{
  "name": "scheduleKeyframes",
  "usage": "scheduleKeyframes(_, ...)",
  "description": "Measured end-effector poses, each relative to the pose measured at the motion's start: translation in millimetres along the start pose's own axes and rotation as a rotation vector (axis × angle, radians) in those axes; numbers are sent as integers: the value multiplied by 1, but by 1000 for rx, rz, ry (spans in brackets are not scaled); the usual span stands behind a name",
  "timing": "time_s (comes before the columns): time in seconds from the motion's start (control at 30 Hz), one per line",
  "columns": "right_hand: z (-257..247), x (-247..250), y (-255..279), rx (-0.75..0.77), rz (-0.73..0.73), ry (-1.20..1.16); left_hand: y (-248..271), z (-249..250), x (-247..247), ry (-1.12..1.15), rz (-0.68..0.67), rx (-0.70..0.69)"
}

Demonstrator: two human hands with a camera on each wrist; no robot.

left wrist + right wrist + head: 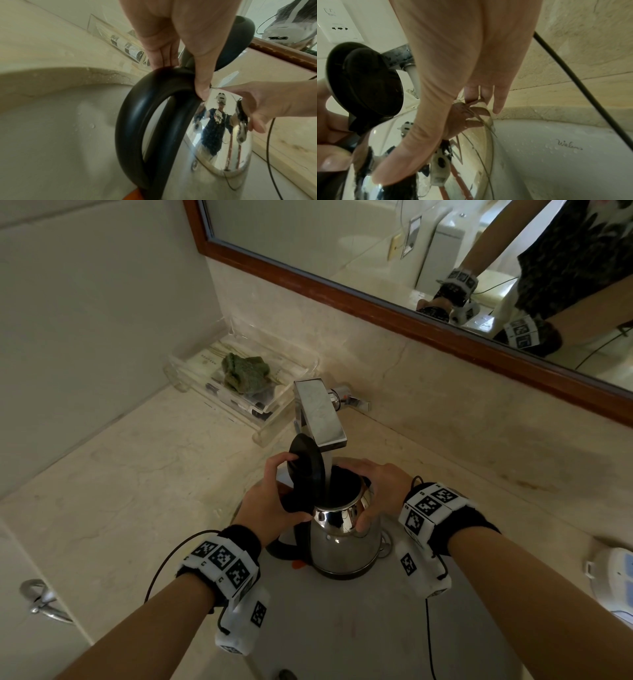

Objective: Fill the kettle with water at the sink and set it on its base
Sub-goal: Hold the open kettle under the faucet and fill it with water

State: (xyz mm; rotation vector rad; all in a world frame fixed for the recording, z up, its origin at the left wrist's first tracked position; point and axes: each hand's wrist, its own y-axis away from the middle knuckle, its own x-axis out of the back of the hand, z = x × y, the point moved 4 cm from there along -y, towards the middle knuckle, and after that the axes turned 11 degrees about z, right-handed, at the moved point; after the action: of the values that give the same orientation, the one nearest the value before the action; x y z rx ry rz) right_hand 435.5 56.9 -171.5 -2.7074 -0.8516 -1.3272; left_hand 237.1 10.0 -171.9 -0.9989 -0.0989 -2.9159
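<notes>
A steel kettle (pixel 342 542) stands upright in the white sink basin (pixel 342 631), under the square chrome faucet (pixel 320 412). Its black lid (pixel 306 465) is swung up and open. A stream of water (pixel 327 474) runs from the spout into the kettle's mouth. My left hand (pixel 270 501) grips the top of the black handle (pixel 133 121), with one finger against the raised lid (pixel 240 40). My right hand (pixel 376 491) wraps round the kettle's shiny upper body (pixel 419 142) on the right side, with the thumb on the front.
A clear tray (pixel 301 361) with a green cloth and small toiletries sits at the back left of the marble counter. The mirror (pixel 376 241) with its wooden frame hangs behind the faucet. A white device (pixel 613 577) lies at the counter's right edge. A wall socket (pixel 339 28) is nearby.
</notes>
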Motion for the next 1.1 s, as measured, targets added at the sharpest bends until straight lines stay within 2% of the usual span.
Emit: scheduleKeyframes(1.1, 7, -3, -2, -15, 18, 1, 2, 1, -1, 16, 0, 9)
